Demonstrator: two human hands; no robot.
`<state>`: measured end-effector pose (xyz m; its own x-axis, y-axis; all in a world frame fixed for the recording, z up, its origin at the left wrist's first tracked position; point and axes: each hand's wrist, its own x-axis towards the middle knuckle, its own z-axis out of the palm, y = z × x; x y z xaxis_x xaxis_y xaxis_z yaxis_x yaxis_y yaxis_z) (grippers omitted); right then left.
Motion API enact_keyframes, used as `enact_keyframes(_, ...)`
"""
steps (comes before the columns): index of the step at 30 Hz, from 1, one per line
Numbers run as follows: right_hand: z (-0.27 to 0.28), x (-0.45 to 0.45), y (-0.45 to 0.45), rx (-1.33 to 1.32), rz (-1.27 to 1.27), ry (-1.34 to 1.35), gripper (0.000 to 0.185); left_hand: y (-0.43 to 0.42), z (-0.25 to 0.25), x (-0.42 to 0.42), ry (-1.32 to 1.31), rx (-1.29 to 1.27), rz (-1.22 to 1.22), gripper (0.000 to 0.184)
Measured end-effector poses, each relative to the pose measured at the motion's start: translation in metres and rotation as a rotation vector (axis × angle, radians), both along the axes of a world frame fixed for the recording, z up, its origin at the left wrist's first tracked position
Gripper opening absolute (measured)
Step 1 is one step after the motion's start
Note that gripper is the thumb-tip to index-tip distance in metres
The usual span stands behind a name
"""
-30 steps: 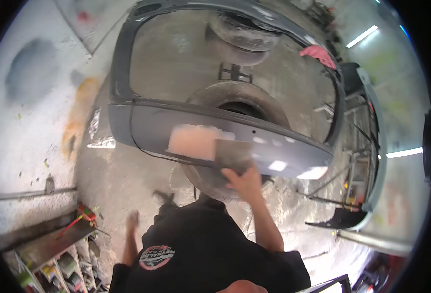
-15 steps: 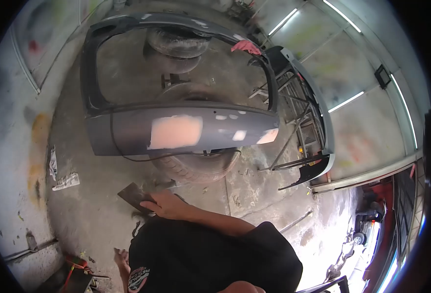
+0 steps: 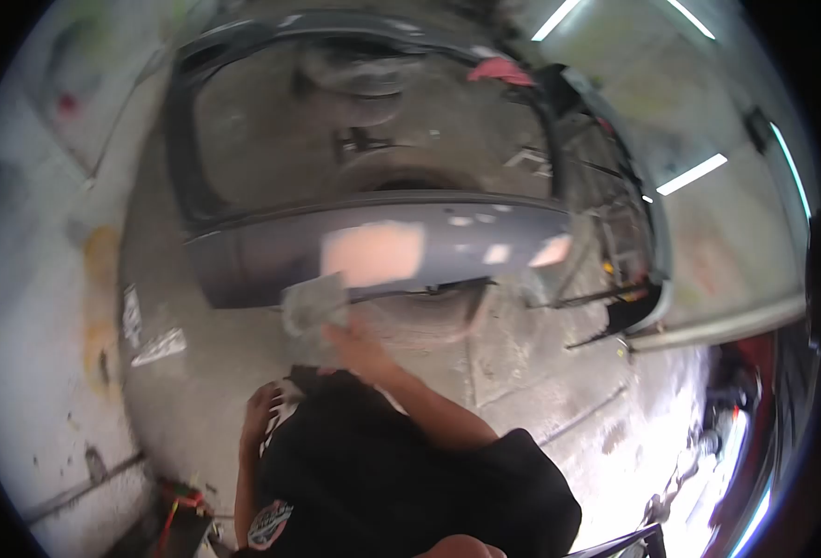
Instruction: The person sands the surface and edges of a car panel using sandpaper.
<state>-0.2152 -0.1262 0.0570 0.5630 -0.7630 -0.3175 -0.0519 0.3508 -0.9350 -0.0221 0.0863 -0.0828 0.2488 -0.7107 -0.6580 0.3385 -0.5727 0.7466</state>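
My right hand (image 3: 347, 342) grips a sheet of sandpaper (image 3: 314, 304) by its edge, its grey face toward me and blurred by motion. The sheet overlaps the lower edge of a dark grey car tailgate (image 3: 266, 262) in view; whether they touch I cannot tell. Just above the sheet, a peach-coloured filler patch (image 3: 373, 253) shows on the panel. Smaller pale patches lie farther right. My left hand (image 3: 263, 409) hangs beside my dark shirt, fingers apart and blurred, with nothing visible in it.
Tyres (image 3: 429, 321) stand under and behind the tailgate. A pink cloth (image 3: 501, 72) drapes over its upper right corner. Another car panel on a metal stand (image 3: 606, 237) is at the right. Paper scraps (image 3: 159, 347) lie on the floor near the left wall (image 3: 38, 307).
My right hand has moved up toward the tailgate, turning the sandpaper from its brown side to its grey side. My left hand has risen beside my shirt. The view has shifted slightly.
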Motion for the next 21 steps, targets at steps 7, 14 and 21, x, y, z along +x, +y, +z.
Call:
enact_keyframes(7, 0.026, 0.003, -0.093, 0.216, -0.275, -0.242, 0.032, -0.035, 0.053, 0.056, 0.044, 0.084, -0.303, 0.066)
enact_keyframes(14, -0.012, 0.002, -0.155, 0.149, -0.268, -0.255, 0.031, -0.119, 0.096, 0.077, -0.381, -0.087, 0.093, 0.048)
enact_keyframes(21, -0.029, -0.011, -0.164, 0.229, -0.306, -0.304, 0.031, -0.215, 0.163, 0.07, -0.899, -0.31, 0.191, 0.037)
